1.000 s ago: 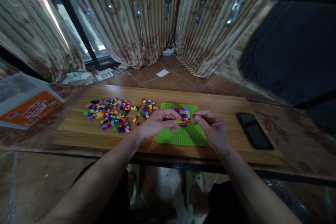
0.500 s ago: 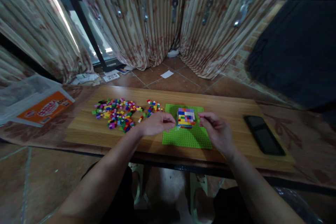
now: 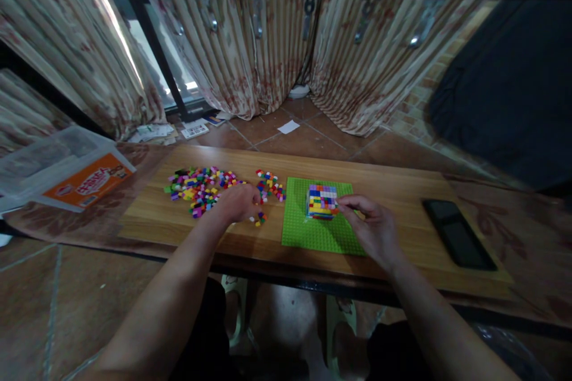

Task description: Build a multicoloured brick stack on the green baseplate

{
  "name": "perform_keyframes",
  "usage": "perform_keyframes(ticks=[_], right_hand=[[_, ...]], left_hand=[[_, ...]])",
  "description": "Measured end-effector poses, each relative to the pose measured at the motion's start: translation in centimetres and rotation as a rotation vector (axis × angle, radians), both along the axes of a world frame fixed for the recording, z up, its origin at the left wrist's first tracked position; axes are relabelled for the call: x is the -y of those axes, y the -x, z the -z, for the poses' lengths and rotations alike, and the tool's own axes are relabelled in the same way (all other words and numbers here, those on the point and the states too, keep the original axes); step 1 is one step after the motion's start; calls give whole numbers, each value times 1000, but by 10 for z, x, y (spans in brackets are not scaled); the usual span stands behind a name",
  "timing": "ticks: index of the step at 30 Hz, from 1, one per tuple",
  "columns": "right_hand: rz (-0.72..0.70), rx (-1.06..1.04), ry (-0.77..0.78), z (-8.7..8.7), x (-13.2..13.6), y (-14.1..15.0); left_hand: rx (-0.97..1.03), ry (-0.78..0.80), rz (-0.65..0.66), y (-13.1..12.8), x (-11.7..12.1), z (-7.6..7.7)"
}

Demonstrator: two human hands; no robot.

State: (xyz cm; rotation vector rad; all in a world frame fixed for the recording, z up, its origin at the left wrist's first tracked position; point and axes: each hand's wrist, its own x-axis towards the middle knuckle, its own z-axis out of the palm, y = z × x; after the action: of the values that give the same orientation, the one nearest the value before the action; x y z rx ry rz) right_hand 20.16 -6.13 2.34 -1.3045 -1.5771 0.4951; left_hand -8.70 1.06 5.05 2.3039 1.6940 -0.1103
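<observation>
A small block built of multicoloured toy bricks (image 3: 322, 199) stands on a green studded baseplate (image 3: 297, 235). My right hand (image 3: 373, 226) is at the block's right side, thumb and forefinger pinched together against its edge; whatever lies between the fingertips is too small to make out. Over to the left, my left hand (image 3: 239, 202) hovers low above the loose toy bricks (image 3: 196, 193), its fingers curled downward. The hand covers part of the pile, and anything in its fingertips is hidden. A few bricks (image 3: 260, 219) lie just below its fingers.
A smaller cluster of bricks (image 3: 270, 183) lies between the pile and the baseplate. On the wooden board (image 3: 393, 190), a dark phone-like slab (image 3: 458, 233) rests at the right. A clear plastic box with an orange label (image 3: 89, 181) is at the far left.
My left hand has moved left, from beside the block to the loose bricks. The right hand has closed in on the block's right edge. The view has shifted slightly.
</observation>
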Motion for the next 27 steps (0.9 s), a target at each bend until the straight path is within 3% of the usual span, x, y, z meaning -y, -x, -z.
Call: perform_keyframes(ticks=[13,17,22,27], right_hand=[[-45,231,-102,-1,1,-2],[-48,302,-141,1,1,-2],[-21,356,-148,6,0,0],[-29,408,-155,8,2,1]], left_hand=[[69,-118,32,-29,5,2],[256,-210,15,-49,12,7],[587,-372,113,-81,25,18],[698,-467,146,-102,30,29]])
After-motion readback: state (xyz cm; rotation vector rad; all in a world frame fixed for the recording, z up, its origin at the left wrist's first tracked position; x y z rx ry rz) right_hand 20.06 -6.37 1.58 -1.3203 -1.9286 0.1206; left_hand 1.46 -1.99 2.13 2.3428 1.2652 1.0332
